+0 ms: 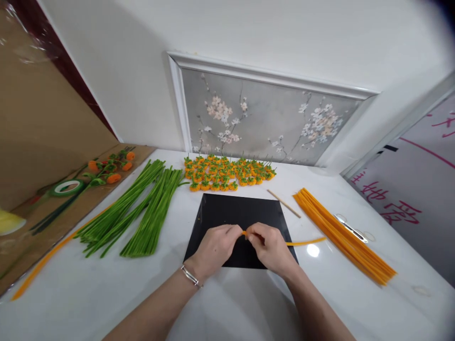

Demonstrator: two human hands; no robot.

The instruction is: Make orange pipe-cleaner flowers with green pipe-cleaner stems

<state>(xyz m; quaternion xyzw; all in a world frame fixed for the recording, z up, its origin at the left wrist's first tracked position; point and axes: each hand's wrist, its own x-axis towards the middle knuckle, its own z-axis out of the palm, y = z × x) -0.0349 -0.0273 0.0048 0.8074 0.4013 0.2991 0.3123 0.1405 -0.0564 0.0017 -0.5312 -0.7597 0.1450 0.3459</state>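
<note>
Over the black mat [227, 208], my left hand [219, 244] and my right hand [268, 246] meet, both with fingers pinched on an orange pipe cleaner [306, 242]. A short piece of it shows between the fingertips, and its long end sticks out to the right beyond my right hand. My left wrist wears a silver bracelet [191, 276]. Behind the mat stand rows of small orange pieces with green tops [222, 173].
Green pipe cleaners [151, 213] lie left, orange ones [341, 237] right, beside scissors [351, 228]. A thin stick [284, 203] lies behind the mat's right side. Green tape [68, 188] and orange flowers [113, 178] rest on cardboard at left. A wall rises behind.
</note>
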